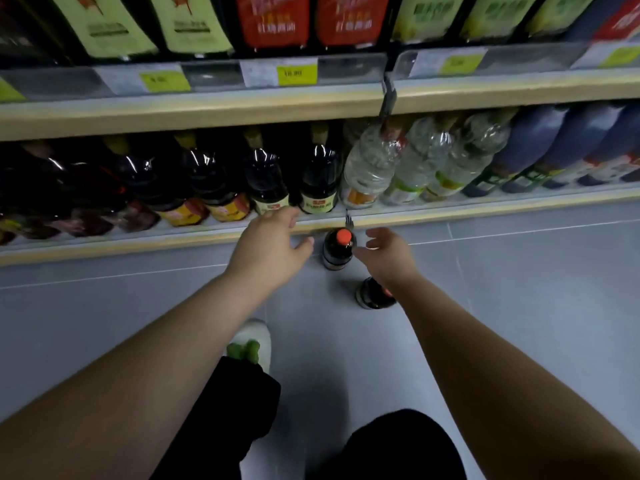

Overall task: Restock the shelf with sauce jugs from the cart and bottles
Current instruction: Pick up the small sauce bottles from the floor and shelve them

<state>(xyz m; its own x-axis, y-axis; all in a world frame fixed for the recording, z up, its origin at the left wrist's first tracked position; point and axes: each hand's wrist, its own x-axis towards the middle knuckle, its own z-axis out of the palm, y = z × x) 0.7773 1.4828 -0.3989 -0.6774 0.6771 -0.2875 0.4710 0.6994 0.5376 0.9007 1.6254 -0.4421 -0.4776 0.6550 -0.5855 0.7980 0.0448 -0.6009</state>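
A dark sauce bottle with an orange-red cap (337, 250) stands upright on the grey floor just in front of the bottom shelf (450, 211). My left hand (273, 239) hovers to its left, fingers spread and empty. To the bottle's right, my right hand (384, 251) is open too, fingers curved toward it without touching. A second dark bottle (374, 294) stands on the floor nearer me, partly hidden under my right wrist. The bottom shelf holds dark sauce jugs (317, 174) directly behind my hands.
Clear bottles (370, 164) and blue-wrapped bottles (540, 150) fill the bottom shelf's right part. Green- and red-labelled jugs (273, 19) stand on the shelf above, with price tags (296, 72) on its edge. My white shoe (254, 341) and dark trousers are below.
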